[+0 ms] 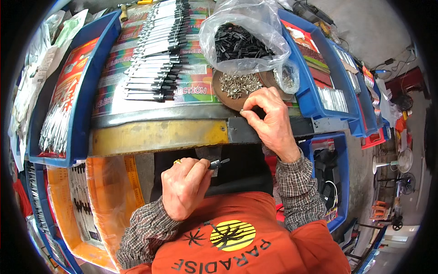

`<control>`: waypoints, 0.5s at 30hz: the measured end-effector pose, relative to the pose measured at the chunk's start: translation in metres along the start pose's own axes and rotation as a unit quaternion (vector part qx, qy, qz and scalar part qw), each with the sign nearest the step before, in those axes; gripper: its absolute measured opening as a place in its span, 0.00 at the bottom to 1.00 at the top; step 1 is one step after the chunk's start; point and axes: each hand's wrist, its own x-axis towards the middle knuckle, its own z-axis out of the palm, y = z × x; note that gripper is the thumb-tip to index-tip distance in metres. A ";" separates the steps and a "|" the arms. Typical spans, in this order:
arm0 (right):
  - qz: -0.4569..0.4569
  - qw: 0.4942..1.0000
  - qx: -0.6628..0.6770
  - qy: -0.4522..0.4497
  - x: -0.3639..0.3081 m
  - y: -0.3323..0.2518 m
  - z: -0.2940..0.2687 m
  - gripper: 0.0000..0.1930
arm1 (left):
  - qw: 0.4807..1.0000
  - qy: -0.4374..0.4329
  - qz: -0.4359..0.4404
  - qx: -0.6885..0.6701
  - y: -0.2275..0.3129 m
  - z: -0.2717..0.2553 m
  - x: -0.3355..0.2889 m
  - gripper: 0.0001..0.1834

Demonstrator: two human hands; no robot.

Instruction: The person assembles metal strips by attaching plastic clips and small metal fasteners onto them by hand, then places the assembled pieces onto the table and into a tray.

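My left hand [185, 187] is closed in front of my body, below the table edge. A short black piece with a narrow tip [221, 163] sticks out between its thumb and fingers; the rest of it is hidden in the hand. My right hand [269, 116] is over the table's front edge, thumb and forefinger pinched together; whatever is between them is too small to make out. Just beyond those fingertips lies a round brown dish [223, 99] with a heap of small silver metal pins [239, 85]. Behind it, a clear plastic bag [210, 34] holds many black plastic pieces [239, 43].
Long silver pieces with black ends [155, 68] lie in a row on the table. Blue trays [84, 91] with slender pieces flank it left and right. A small clear bag [287, 77] sits by the dish. Below are an orange-lined box [114, 205] and a blue bin [340, 182].
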 end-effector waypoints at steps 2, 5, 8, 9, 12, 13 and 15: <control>-0.019 0.999 0.019 0.040 -0.002 0.000 0.000 0.05 | 1.000 -0.004 0.000 -0.004 0.000 0.000 0.001 0.11; -0.022 0.998 0.027 0.047 -0.006 -0.006 -0.001 0.05 | 1.000 -0.009 -0.005 -0.010 0.000 -0.001 0.001 0.11; 0.023 0.997 0.061 0.047 -0.016 -0.014 -0.001 0.06 | 1.000 -0.013 -0.010 -0.017 0.001 -0.002 0.002 0.12; 0.026 0.994 0.088 0.053 -0.018 -0.017 -0.001 0.06 | 1.000 -0.013 -0.010 -0.019 0.002 -0.002 0.003 0.12; 0.032 0.990 0.129 0.046 -0.024 -0.018 -0.002 0.08 | 1.000 -0.011 -0.008 -0.019 0.002 -0.002 0.003 0.12; 0.028 0.987 0.152 0.046 -0.026 -0.018 -0.002 0.08 | 1.000 -0.012 -0.008 -0.019 0.002 -0.002 0.003 0.12; 0.023 0.983 0.175 0.045 -0.028 -0.017 -0.003 0.07 | 1.000 -0.008 -0.005 -0.021 0.002 -0.001 0.002 0.12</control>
